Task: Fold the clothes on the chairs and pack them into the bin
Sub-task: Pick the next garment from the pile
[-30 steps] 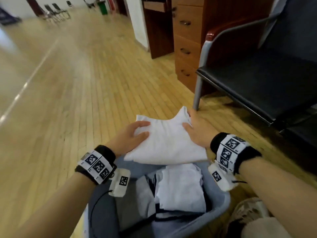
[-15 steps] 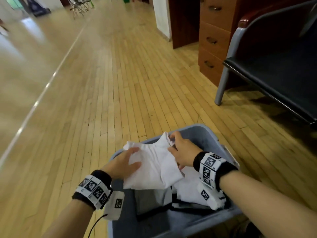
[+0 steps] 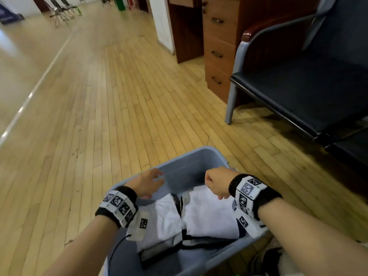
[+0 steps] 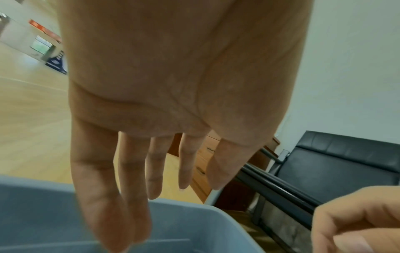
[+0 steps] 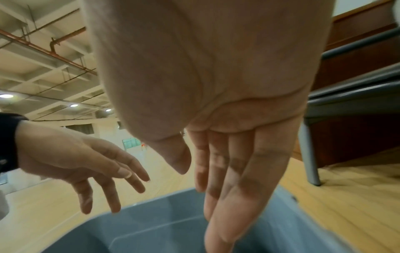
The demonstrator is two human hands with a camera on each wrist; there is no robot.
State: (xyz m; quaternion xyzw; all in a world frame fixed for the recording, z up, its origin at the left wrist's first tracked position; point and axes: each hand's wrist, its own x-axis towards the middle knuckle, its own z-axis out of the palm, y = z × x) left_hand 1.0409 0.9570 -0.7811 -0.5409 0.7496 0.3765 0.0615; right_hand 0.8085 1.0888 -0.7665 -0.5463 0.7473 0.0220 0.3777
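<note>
A grey-blue bin (image 3: 191,151) stands on the wooden floor right in front of me. Inside it lie folded white clothes, one pile on the left (image 3: 165,218) and one on the right (image 3: 211,214), with dark fabric between and under them. My left hand (image 3: 148,181) hovers over the bin's left side with its fingers spread and holds nothing; the left wrist view shows the fingers (image 4: 151,179) straight above the bin wall (image 4: 194,222). My right hand (image 3: 216,181) hangs over the right pile, empty. Its fingers (image 5: 227,171) point down into the bin (image 5: 162,222).
A black chair (image 3: 298,86) with a grey metal frame stands to the right, its seat bare. A brown drawer cabinet (image 3: 219,46) stands behind it. Wooden floor stretches away to the left and ahead. A shoe (image 3: 264,259) shows by the bin's near right corner.
Both hands lowered the folded white garment into the bin and let go of it. They now hover empty above the clothes.
</note>
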